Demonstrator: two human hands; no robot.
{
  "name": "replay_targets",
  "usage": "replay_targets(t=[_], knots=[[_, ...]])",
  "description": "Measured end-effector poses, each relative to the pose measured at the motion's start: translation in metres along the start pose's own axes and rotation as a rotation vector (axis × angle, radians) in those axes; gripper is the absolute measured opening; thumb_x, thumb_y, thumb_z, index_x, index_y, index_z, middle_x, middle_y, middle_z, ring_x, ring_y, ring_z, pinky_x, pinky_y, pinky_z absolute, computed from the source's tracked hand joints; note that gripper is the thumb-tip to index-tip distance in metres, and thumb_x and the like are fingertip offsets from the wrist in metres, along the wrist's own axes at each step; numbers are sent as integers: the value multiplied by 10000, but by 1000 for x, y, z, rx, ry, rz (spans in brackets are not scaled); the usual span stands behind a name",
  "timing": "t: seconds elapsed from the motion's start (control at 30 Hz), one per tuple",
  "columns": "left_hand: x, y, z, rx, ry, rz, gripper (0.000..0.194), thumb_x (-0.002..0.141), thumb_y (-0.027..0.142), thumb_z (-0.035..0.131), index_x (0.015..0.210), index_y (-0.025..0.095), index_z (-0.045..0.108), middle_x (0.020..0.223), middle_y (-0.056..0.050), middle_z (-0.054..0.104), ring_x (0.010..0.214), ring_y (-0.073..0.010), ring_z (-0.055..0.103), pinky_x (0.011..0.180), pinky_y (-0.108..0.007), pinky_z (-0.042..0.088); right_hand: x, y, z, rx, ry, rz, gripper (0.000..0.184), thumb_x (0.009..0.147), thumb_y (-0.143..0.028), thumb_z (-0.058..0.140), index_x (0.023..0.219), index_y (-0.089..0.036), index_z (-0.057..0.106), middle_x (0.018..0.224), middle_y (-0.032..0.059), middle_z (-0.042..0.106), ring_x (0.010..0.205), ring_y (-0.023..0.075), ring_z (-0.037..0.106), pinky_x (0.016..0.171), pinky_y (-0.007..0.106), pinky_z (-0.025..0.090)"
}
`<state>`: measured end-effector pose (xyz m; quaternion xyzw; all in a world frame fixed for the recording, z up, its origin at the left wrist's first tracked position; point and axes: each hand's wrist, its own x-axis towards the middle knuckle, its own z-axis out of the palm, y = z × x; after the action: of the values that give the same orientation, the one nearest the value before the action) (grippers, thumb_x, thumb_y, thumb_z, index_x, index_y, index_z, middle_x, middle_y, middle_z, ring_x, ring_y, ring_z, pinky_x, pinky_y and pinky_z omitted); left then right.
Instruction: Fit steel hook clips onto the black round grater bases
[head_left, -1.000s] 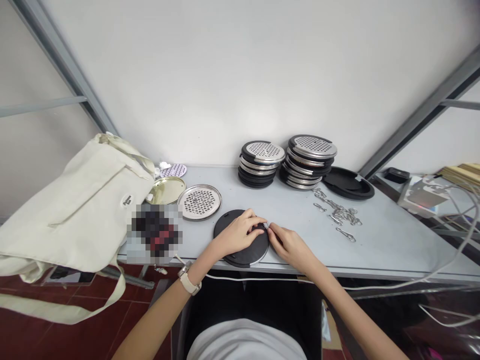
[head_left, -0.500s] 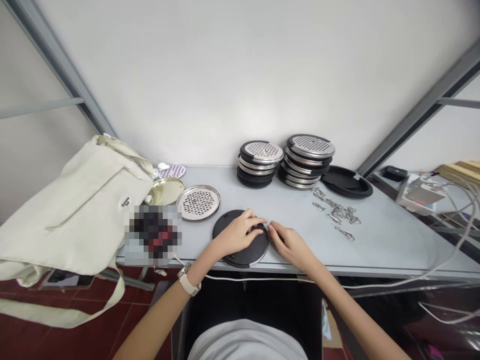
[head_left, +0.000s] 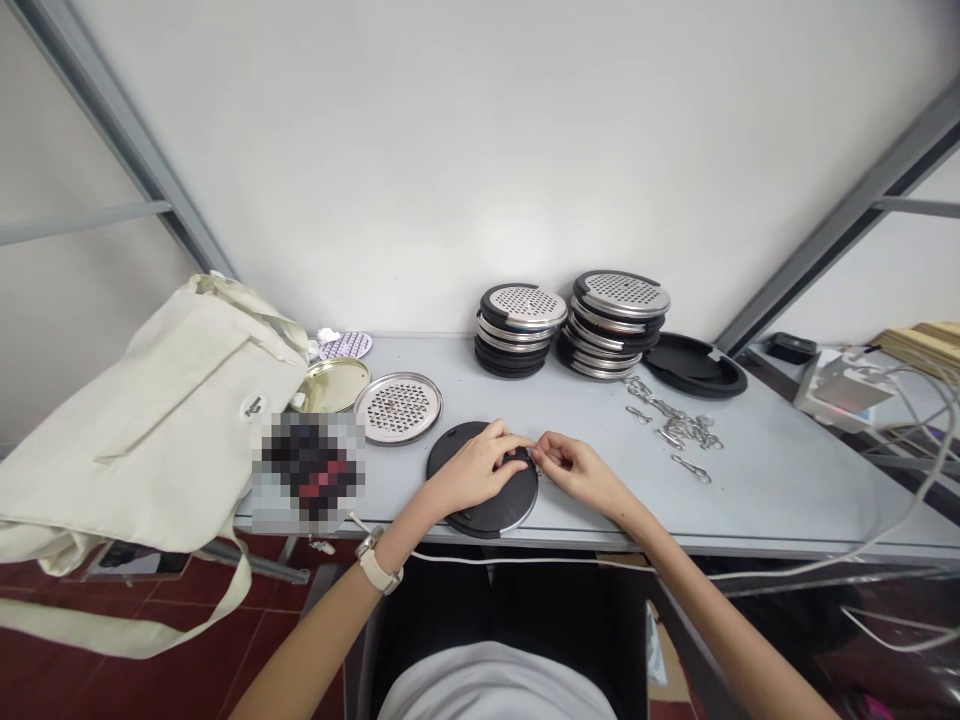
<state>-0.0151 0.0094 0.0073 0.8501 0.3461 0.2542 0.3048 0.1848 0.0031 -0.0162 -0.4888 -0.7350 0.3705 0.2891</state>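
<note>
The two hands met, or nearly met, at their fingertips over the right edge of a black disc (head_left: 510, 500) in the lower centre of the frame. The left hand (head_left: 480, 465) lay across the disc with fingers bent, probably to steady it; the right hand (head_left: 570, 468) drew its fingertips together at the rim, as fine work would require. Whether either was closed on a small part could not be told. The grey surface (head_left: 780, 475) spanned the frame and supported the disc at its near edge, presumably for easy reach. A cream bag (head_left: 165, 430) leaned at left. Two stacks, the taller (head_left: 619, 335) right of the shorter (head_left: 520, 340), stood against the wall, likely to save room. A black dish (head_left: 697, 370) lay right of them; a perforated metal plate (head_left: 397, 408) and a gold-toned lid (head_left: 334, 385) lay left of centre. Smallest were metal clips (head_left: 691, 469), scattered right of centre, apparently within the right hand's reach.
</note>
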Motion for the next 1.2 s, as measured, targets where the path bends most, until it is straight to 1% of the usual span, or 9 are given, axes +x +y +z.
replay_targets(t=[0.13,0.23,0.47,0.57,0.77,0.83,0.97,1.1,1.2], knots=[[0,0,0,-6,3,1,279,896,237,465,1159,230,556,951,-35,497,830,-154,541,804,-294,444,1,-2,-6,42,-90,7,370,879,-501,405,722,-172,466,570,-65,307,538,84,292,511,216,268],[0,1,-1,-8,-12,1,273,899,245,458,1154,230,556,944,-31,495,794,-145,538,787,-289,447,6,-4,-12,33,-165,16,378,875,-511,410,748,-165,491,578,-62,338,545,84,306,509,213,263],[0,1,-1,-5,-8,0,231,896,250,467,1104,221,561,944,-25,491,780,-136,529,771,-282,439,17,-9,-21,31,-261,26,411,848,-555,428,743,-163,495,590,-61,378,536,78,318,497,207,271],[1,0,0,-13,20,-20,197,882,258,492,1065,205,542,936,-25,503,800,-144,523,769,-285,433,19,-12,-24,60,-335,49,397,854,-547,426,758,-166,485,568,-66,398,511,72,328,482,204,272],[1,-1,1,-40,48,-45,154,859,247,521,1002,194,502,912,-19,520,790,-141,510,748,-279,424,20,-19,-30,144,-470,100,372,862,-534,426,778,-173,456,550,-43,523,505,92,492,555,240,400],[1,-1,1,-42,49,-42,157,856,238,521,1006,196,498,910,-19,521,793,-142,509,748,-280,423,21,-22,-32,171,-517,125,377,858,-541,426,785,-173,451,542,-31,553,504,102,528,542,240,407],[1,-2,2,-47,50,-36,161,854,230,521,1010,196,496,909,-16,521,773,-135,506,737,-278,422,26,-24,-34,163,-579,137,375,854,-534,433,797,-164,462,529,-15,584,480,102,536,479,217,386],[1,-2,2,-44,52,-23,165,852,226,525,1011,195,496,904,-13,518,780,-134,504,739,-275,421,33,-20,-36,172,-655,136,367,863,-516,421,829,-154,475,523,-18,589,454,94,528,464,219,412],[1,-1,1,-40,59,-27,163,849,228,529,1004,197,493,902,-11,517,793,-136,509,741,-275,421,37,-18,-36,185,-702,173,370,855,-520,428,789,-159,475,507,-23,583,450,96,541,463,219,425]])
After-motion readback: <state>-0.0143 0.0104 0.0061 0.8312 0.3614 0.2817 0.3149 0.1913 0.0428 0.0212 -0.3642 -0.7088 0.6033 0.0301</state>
